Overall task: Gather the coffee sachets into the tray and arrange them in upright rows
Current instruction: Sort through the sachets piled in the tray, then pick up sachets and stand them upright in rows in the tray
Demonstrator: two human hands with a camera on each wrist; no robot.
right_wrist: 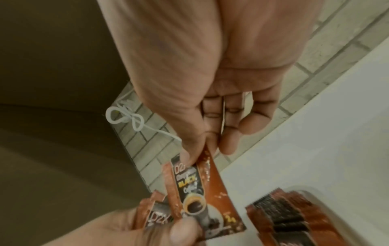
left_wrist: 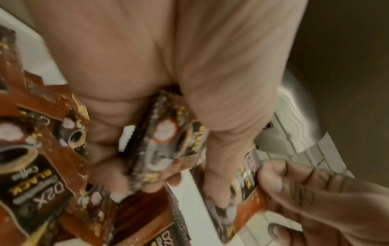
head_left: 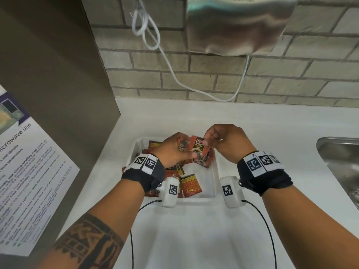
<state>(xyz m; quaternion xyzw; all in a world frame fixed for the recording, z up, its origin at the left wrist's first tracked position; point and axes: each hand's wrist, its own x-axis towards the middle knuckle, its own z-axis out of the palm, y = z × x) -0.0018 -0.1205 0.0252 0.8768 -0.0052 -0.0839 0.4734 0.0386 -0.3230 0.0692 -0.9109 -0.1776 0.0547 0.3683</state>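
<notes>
- White counter (head_left: 272, 123) runs along a grey brick wall (head_left: 213, 74); a steel sink (head_left: 338, 158) is set in at its right edge, and a brown panel (head_left: 48, 74) with a printed microwave notice (head_left: 29, 181) stands along its left edge.
- Brushed-metal hand dryer (head_left: 239, 24) hangs on the wall above the counter's back edge, with a white cord (head_left: 174, 74) looping down from it.
- White tray (head_left: 214, 171) sits on the counter near the left edge, in front of the person; its right half shows bare.
- Loose coffee sachets (head_left: 191, 184), red-brown and black, lie flat and overlapping in the tray's left half. The right wrist view shows some packed side by side on edge (right_wrist: 280, 214) at one end of the tray.
- Left hand (head_left: 172, 152) hovers over the tray, its fingers (left_wrist: 172, 176) and thumb curled around a small bunch of sachets (left_wrist: 160, 138) held together.
- Right hand (head_left: 223, 140) is beside it above the tray's back part; thumb and forefinger are pressed together on the top corner of one held sachet (head_left: 198, 147), front face toward the person, its lower end against the left hand's bunch. The other fingers (right_wrist: 231, 126) are loosely curled and hold nothing.
</notes>
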